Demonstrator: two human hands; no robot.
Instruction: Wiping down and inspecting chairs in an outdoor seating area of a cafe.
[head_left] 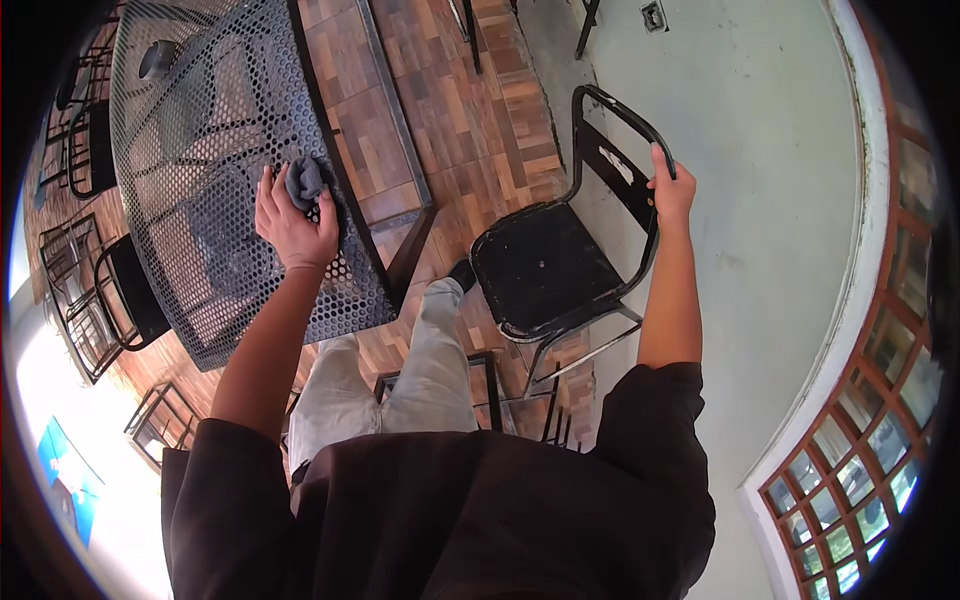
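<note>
Curling the left hand (297,225) toward ten o'clock, closing thumb and index finger on a bunched, soft grey cloth (306,184) and bending the other fingers loosely over the mesh alongside. Pressing the wrinkled fabric onto a perforated table (345,300), stretching in dull grey metal from ten o'clock in toward the centre, patterning densely with small round holes and ending at three o'clock in a straight dark edge. Bearing a small, dark, rounded object (157,60) farther out on this top, toward ten o'clock. Having a second chair (140,290) of black tubing at the table's nine o'clock side.

Gripping a black chair (545,262) toward two o'clock with the right hand (673,192), wrapping the fingers about the smooth, bent tube of the backrest, beside a flat panel with a cut-out. Presenting a flat, round-cornered, scuffed seat just off centre, apart from the table top.

Standing in pale, creased trousers (430,375) toward seven o'clock, on wood-patterned tiles (455,130) showing mainly at twelve. Wearing a dark, short-sleeved shirt (450,520) at six o'clock. Working beside a pale, faintly marked wall (760,230) toward three o'clock and a brown lattice (868,455) of squarish panes toward four.
</note>
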